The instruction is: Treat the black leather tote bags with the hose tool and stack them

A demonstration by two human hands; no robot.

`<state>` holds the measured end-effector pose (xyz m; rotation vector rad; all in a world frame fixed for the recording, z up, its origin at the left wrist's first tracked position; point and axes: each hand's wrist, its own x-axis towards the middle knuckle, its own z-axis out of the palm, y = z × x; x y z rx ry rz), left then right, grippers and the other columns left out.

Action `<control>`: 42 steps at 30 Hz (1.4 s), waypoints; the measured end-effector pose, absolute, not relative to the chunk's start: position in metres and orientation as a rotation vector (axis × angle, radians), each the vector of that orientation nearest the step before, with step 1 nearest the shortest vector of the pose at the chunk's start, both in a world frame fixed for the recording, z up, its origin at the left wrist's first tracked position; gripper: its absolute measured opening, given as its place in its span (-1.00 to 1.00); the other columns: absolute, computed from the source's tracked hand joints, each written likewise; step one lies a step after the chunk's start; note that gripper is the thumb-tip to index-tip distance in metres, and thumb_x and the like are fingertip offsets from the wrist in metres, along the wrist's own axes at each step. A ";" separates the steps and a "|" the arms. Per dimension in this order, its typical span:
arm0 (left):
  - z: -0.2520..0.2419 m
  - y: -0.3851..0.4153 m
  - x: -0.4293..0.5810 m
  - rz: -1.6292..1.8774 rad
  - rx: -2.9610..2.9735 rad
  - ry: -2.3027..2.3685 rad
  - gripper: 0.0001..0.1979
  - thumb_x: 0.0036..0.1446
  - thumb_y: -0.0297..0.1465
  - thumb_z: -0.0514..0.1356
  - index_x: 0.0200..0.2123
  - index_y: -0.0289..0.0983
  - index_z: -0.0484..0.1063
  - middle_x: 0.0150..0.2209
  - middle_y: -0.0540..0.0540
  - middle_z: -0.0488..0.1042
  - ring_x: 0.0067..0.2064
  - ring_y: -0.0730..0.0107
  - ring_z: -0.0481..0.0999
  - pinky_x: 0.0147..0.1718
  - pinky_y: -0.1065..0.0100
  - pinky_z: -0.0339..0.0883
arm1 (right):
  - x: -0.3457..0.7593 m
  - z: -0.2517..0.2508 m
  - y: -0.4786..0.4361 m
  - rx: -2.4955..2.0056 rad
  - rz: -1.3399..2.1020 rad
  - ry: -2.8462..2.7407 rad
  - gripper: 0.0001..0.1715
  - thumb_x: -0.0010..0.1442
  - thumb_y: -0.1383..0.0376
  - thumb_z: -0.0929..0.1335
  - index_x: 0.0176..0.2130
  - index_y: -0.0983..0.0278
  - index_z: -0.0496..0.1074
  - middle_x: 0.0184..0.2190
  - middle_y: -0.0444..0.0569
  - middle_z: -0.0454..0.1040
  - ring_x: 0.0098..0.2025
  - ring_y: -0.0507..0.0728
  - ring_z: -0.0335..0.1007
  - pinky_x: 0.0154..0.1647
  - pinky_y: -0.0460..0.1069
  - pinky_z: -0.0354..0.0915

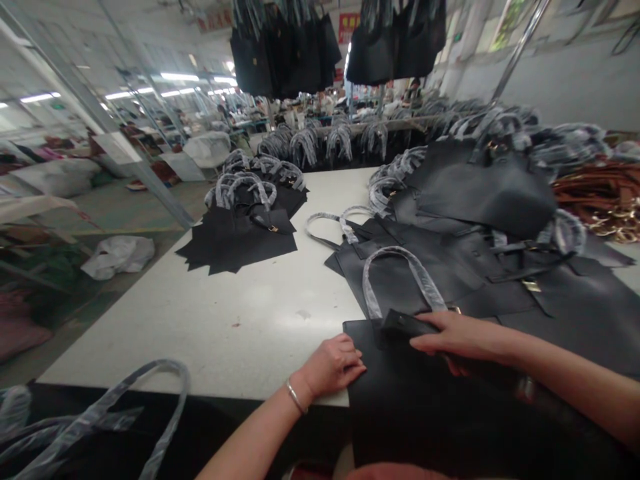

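Black tote [420, 413] lies across the table's [200, 333] near edge, its plastic-wrapped handle [400, 277] standing up. Left hand [333, 365] presses flat against the tote's edge, fingers together; right hand [463, 335] pinches a small black piece [405, 325] at the tote's top. Anything inside is hidden. More totes [480, 267] lie piled to the right, another stack [240, 240] farther off.

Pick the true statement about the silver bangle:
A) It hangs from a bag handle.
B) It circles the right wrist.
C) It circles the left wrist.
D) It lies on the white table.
C. The silver bangle circles the left wrist, just behind the left hand.
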<state>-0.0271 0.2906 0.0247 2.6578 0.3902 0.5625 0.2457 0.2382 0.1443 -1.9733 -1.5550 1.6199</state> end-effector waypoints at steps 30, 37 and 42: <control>0.061 0.296 0.095 0.528 2.464 0.941 -0.85 0.25 -0.40 0.09 -0.22 -0.27 0.46 -0.25 -0.15 0.48 -0.18 0.24 0.45 -0.14 0.26 0.32 | 0.335 0.115 0.149 -2.153 0.872 -1.150 -0.12 0.18 0.03 0.31 0.30 0.43 0.07 -0.70 -0.17 0.46 -0.59 0.23 0.48 -0.55 0.01 0.32; 0.062 0.325 0.176 0.151 2.286 1.086 -0.86 0.02 -0.38 0.25 -0.32 -0.30 0.52 -0.30 -0.21 0.53 -0.18 0.11 0.53 -0.15 0.24 0.35 | 0.332 0.072 0.108 -2.074 0.886 -0.965 -0.11 0.14 0.01 0.33 0.29 0.38 0.05 -0.36 -0.04 0.56 -0.55 0.17 0.50 -0.53 0.01 0.37; 0.059 0.342 0.180 -0.009 2.099 1.122 -0.90 -0.14 -0.54 0.25 -0.63 -0.30 0.46 -0.57 -0.13 0.47 -0.36 0.20 0.54 -0.31 0.35 0.33 | 0.328 0.062 0.109 -2.120 0.832 -1.021 -0.13 0.19 0.00 0.29 0.30 0.42 0.05 -0.53 -0.13 0.53 -0.54 0.20 0.51 -0.41 0.03 0.38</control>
